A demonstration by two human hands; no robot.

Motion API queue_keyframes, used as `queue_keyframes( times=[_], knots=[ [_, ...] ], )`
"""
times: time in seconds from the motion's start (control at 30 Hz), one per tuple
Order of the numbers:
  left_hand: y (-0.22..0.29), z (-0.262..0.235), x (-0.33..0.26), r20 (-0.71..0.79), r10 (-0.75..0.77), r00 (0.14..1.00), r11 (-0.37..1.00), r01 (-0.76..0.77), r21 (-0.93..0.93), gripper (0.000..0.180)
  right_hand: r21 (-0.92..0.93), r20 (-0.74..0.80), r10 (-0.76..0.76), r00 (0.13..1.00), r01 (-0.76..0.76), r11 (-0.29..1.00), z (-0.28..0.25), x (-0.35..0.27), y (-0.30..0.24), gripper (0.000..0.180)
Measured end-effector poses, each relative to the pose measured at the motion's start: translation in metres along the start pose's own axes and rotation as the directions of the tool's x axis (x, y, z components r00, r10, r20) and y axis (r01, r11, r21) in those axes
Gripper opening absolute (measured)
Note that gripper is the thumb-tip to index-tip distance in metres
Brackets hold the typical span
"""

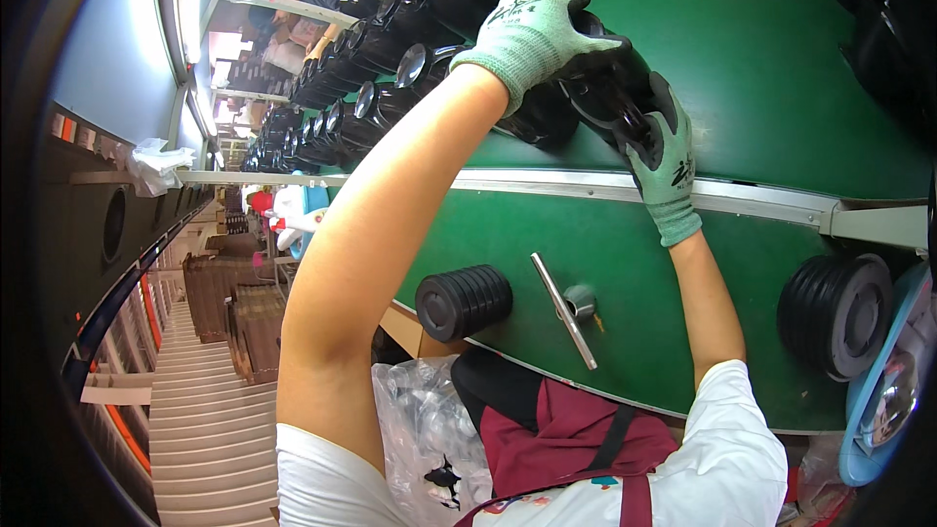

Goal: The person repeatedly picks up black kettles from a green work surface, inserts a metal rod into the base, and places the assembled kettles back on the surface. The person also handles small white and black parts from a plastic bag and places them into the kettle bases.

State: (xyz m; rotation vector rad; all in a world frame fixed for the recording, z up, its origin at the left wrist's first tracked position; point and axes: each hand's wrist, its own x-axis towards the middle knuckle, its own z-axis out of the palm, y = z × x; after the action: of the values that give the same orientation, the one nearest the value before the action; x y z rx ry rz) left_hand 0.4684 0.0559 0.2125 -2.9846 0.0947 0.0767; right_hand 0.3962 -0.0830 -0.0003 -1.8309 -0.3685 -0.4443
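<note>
— What are the two hands doing now?

— Both wear green knit gloves. The left hand (535,34) lies over a black cylindrical part (586,88) at the end of the row, its grip closed around the top of it. The right hand (664,161) holds the same group of parts from the other side, the fingers wrapped on the black rim.

— Where is this part?

— On the green conveyor belt (761,59), at the near end of a long row of black cylinders (361,78).

— And on the green worktop (673,293)?

— A stack of black ribbed discs (464,303), a metal lever (564,310), and a second stack of black discs (835,312) well apart from the first.
</note>
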Motion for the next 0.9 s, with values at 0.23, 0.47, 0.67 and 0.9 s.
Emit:
queue_keyframes(
  times=[0.23, 0.47, 0.67, 0.9],
  knots=[
    [-0.005, -0.007, -0.005, 0.045, 0.19, 0.981, 0.97, -0.195, 0.145, 0.107, -0.005, 0.013, 0.023, 1.0, -0.023, 1.0, -0.001, -0.002, -0.004, 0.029],
    [-0.01, -0.044, 0.009, 0.295, 0.159, 0.942, 0.964, -0.083, -0.254, 0.078, -0.034, -0.028, -0.055, 0.998, 0.054, 0.998, 0.0, -0.001, -0.004, 0.03],
    [-0.022, -0.03, 0.008, -0.328, 0.18, 0.927, 0.984, -0.167, 0.068, 0.045, -0.001, -0.037, -0.035, 0.999, 0.035, 0.999, 0.004, -0.003, -0.013, 0.029],
    [0.003, -0.049, 0.006, 0.034, 0.076, 0.997, 0.469, -0.006, -0.883, 0.045, -0.028, -0.064, -0.057, 0.996, 0.056, 0.998, 0.006, -0.001, -0.008, 0.031]
  ],
)
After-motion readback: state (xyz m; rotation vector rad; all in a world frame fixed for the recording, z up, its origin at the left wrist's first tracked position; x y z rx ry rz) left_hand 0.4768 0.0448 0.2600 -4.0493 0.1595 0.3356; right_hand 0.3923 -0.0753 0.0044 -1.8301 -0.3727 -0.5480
